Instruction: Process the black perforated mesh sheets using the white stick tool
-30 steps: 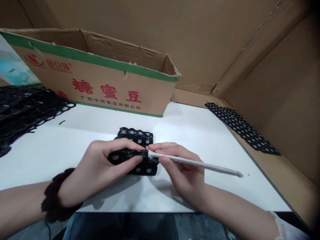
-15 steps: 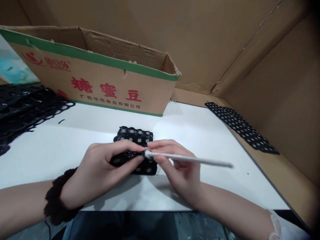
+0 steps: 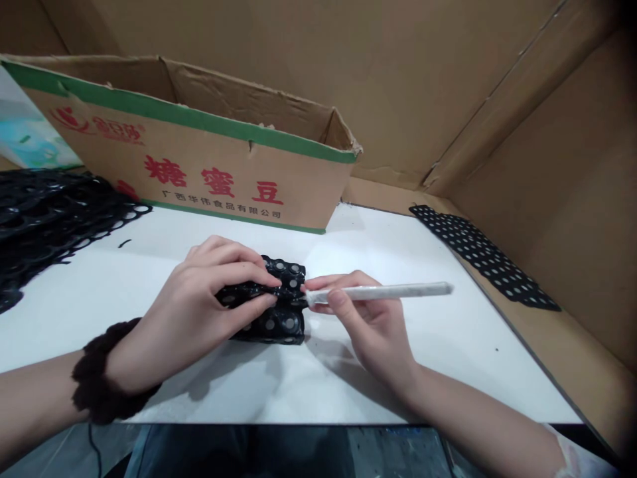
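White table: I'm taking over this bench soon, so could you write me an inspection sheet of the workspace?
Surface: white table, with a dark scrap and a speck.
Things: dotted sheet, partly under the left hand; white stick.
Clutter: black pile at left; open carton behind; dotted strip at right.
Hands: left pinches the dotted sheet; right hand holds the white stick.
Cables: one thin cable, lower left; its ends can't be made out.
Surroundings: cardboard walls.
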The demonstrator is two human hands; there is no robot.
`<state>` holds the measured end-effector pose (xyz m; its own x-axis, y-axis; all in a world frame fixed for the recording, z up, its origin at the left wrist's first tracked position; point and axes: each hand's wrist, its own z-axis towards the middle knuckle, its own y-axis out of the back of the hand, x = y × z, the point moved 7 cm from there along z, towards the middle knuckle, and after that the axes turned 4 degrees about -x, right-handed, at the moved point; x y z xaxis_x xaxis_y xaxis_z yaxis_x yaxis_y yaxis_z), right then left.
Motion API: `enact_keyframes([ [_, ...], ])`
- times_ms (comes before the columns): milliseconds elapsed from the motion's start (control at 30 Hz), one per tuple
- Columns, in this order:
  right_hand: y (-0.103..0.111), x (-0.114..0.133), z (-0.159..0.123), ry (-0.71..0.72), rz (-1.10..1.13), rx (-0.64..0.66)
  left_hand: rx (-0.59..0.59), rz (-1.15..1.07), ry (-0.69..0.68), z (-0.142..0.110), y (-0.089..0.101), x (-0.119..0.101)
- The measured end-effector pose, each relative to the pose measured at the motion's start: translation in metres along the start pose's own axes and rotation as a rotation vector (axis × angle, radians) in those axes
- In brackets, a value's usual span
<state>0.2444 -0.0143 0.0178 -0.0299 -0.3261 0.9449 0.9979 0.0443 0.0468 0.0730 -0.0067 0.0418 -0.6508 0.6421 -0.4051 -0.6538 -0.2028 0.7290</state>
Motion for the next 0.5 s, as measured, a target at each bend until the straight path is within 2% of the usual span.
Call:
enact_keyframes([
  [133,-0.002,-0.003,0.001,0.012,-0.01,-0.002,0.044,0.089,-0.04,-0.006,-0.006,-0.002],
  [300,-0.001,-0.003,0.002,0.035,0.016,-0.013,0.138,0.008,-0.109,-0.01,-0.016,-0.008],
  [500,-0.004,-0.004,0.001,-0.031,0.174,0.01,0.094,0.005,-0.094,-0.007,-0.011,-0.007],
])
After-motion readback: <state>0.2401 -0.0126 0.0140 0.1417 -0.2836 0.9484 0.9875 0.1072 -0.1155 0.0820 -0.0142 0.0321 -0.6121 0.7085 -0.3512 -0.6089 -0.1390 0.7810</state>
